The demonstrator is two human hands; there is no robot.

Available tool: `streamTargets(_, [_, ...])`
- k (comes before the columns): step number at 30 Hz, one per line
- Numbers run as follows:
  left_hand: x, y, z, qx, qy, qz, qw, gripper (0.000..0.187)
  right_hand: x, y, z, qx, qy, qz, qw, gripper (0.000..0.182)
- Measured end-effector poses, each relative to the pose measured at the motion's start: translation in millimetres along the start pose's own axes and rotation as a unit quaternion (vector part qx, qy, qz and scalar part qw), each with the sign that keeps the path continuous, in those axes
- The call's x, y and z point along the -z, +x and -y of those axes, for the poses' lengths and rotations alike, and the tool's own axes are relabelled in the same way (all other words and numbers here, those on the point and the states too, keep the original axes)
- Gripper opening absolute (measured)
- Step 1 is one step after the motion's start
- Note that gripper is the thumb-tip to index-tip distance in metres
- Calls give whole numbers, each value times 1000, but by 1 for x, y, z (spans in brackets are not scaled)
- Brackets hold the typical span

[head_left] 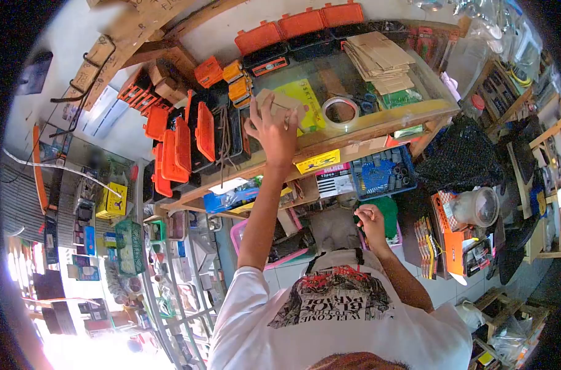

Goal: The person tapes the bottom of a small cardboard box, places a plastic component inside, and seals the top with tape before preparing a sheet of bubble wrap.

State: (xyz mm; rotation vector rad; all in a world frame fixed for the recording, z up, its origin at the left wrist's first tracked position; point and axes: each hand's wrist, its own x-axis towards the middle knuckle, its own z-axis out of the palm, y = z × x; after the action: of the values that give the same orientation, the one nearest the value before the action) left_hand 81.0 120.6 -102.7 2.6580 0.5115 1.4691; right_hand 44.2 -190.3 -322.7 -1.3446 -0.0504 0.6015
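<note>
My left hand (272,132) reaches over the glass-topped counter (320,77), its fingers spread across a piece of brown cardboard (286,102). Whether the fingers grip the cardboard or only rest on it is hard to see. Under the cardboard lies a yellow printed packet (308,102). To its right, a roll of tape (340,112) lies flat near the counter's front edge. My right hand (372,227) is low in front of my body, fingers curled together. Any small thing in its fingertips is too small to name. Behind it is something green (385,216).
A stack of flat cardboard (379,58) lies on the counter's right. Open orange-lidded cases (182,145) crowd its left end; more orange lids (299,28) line the back. Below are a blue basket of grey fittings (385,172) and a pink bin (274,240). A clear tub (478,206) stands right.
</note>
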Motion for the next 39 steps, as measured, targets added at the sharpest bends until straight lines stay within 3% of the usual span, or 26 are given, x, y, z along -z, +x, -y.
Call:
streamTargets(8, [6, 4, -41, 62, -92, 36, 993, 50, -15, 0, 31, 30, -7, 37, 999, 13])
streamTargets(11, [14, -5, -18, 16, -109, 39, 993, 54, -8, 7, 34, 44, -3, 34, 998, 12])
streamTargets(14, [21, -14, -8, 3, -81, 54, 995, 54, 0, 13, 37, 84, -4, 27, 996, 11])
streamTargets(17, [21, -10, 8, 5, -61, 70, 996, 55, 8, 17, 56, 38, -50, -7, 998, 13])
streamTargets(20, [5, -1, 29, 17, -127, 42, 991, 58, 11, 28, 70, 68, -40, 0, 997, 14])
streamTargets(23, [8, 4, 24, 36, -10, 73, 997, 64, 6, 32, 104, 107, -31, 8, 994, 8])
streamTargets(28, [6, -3, 19, 64, 0, 100, 993, 68, 1, 40, 142, 143, -17, 5, 990, 9])
streamTargets(35, [16, -16, 12, 61, 17, 124, 990, 66, 31, 52, 125, 117, -44, 3, 992, 13])
streamTargets(39, [49, -53, -14, 25, -74, 63, 995, 60, 79, 62, 95, 84, -89, -8, 992, 8])
